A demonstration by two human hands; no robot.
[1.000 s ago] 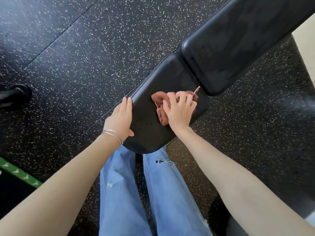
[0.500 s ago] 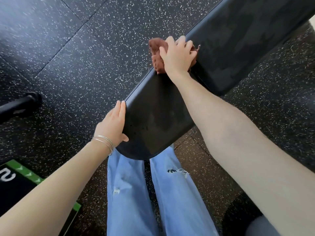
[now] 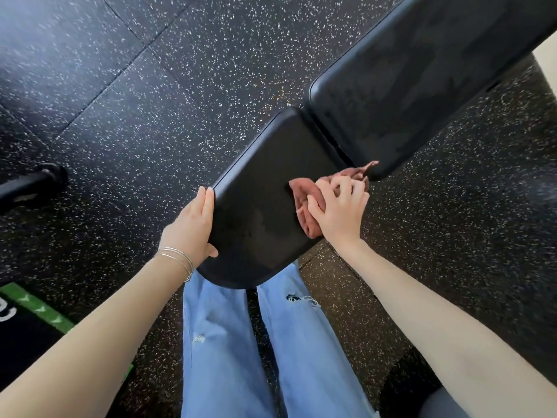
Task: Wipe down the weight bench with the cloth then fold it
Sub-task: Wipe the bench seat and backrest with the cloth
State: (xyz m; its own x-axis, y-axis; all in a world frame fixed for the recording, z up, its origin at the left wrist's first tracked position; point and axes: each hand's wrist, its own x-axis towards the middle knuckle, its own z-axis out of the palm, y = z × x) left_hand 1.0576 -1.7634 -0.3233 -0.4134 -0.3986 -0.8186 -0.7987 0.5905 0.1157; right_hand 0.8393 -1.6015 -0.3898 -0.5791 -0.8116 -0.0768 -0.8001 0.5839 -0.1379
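The black padded weight bench runs from the lower middle to the upper right: a seat pad (image 3: 262, 188) close to me and a longer back pad (image 3: 422, 86) beyond a narrow gap. A bunched reddish-brown cloth (image 3: 304, 203) lies on the right edge of the seat pad, pressed under my right hand (image 3: 339, 211), whose fingers curl over it. One corner of the cloth sticks up by the gap. My left hand (image 3: 193, 221), with thin bracelets on the wrist, grips the seat pad's left edge. Damp streaks show on both pads.
Black speckled rubber floor (image 3: 150, 116) surrounds the bench. A black bar end (image 3: 33, 185) lies at the left. A dark mat with a green border (image 3: 45, 312) sits at the lower left. My legs in blue jeans (image 3: 229, 342) stand under the seat's near end.
My right hand has drawn the cloth back from the far left edge near the back pad to the seat pad's right edge. My left hand stays on the seat's left edge.
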